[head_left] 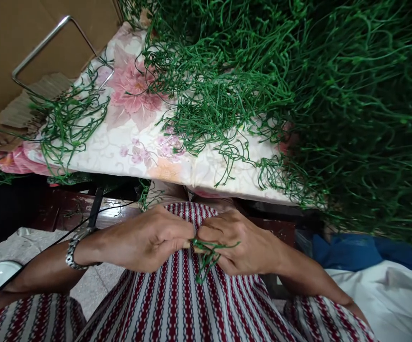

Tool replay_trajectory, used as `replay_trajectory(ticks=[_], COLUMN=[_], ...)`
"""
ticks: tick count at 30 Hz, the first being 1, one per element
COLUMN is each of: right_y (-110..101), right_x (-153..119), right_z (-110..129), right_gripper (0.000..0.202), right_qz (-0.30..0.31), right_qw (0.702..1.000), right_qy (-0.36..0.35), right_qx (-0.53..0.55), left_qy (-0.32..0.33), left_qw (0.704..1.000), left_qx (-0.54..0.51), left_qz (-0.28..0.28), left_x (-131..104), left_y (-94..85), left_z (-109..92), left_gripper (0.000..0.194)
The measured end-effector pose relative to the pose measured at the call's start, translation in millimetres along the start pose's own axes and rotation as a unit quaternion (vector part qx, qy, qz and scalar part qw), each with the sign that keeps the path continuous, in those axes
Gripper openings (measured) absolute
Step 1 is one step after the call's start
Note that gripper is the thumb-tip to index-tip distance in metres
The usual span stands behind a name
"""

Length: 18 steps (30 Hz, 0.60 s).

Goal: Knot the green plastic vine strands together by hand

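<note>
Head view: we record a floral-clothed table [113, 154] far; near, the left hand [149, 241] and right hand [233, 242] meet, fingertips pinched closed on green strands [208, 260] between them, their lengths trailing right and near, closer to the right hand.

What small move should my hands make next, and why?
Perhaps pinch the green strands more firmly: the left hand and right hand meet at them, and their thin ends hang loose over the striped clothing.
</note>
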State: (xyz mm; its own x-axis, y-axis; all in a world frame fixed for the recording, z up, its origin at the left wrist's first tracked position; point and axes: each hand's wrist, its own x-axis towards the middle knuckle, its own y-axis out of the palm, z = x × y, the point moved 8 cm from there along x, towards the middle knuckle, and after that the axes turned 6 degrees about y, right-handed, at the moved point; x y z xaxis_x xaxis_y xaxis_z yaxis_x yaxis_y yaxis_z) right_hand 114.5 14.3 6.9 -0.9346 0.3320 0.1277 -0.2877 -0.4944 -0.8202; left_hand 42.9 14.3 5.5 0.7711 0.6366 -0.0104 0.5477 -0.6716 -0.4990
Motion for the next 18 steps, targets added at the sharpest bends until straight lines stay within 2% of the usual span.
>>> replay_trajectory(ticks=[4, 6, 8, 10, 11, 14, 18], right_y=[-3.6, -12.0, -27.6, -46.4, -52.7, -55.6, -43.4], right_x=[-3.7, -8.3, -14.4, -20.1, -22.0, -19.9, -7.3], right_z=[8.3, 5.6, -2.8, -14.6, -21.5, -29.9, -32.7], right_gripper=[0.016, 0.018, 0.020, 0.019, 0.018, 0.015, 0.006], right_qz=[0.034, 0.040, 0.015, -0.046, -0.073, -0.109, -0.139], right_qw=[0.999, 0.998, 0.994, 0.985, 0.983, 0.979, 0.970], right_qy=[-0.013, 0.004, 0.036, 0.071, 0.096, 0.117, 0.129], right_qx=[0.031, 0.052, 0.098, 0.149, 0.141, 0.127, 0.149], left_qy=[0.008, 0.010, -0.005, -0.045, -0.073, -0.130, -0.172], left_qw=[1.000, 1.000, 0.998, 0.984, 0.974, 0.957, 0.891], left_qx=[-0.004, -0.019, -0.053, -0.095, -0.104, -0.162, -0.294], left_qz=[0.022, 0.014, -0.039, -0.144, -0.188, -0.203, -0.300], left_x=[-3.5, -9.1, -17.2, -26.3, -29.9, -25.4, -18.9], left_y=[5.0, 0.4, -15.3, -38.6, -47.1, -45.1, -37.9], left_z=[-8.8, -9.8, -6.0, 4.8, 12.1, 31.0, 58.1], left_gripper=[0.026, 0.026, 0.025, 0.020, 0.019, 0.021, 0.023])
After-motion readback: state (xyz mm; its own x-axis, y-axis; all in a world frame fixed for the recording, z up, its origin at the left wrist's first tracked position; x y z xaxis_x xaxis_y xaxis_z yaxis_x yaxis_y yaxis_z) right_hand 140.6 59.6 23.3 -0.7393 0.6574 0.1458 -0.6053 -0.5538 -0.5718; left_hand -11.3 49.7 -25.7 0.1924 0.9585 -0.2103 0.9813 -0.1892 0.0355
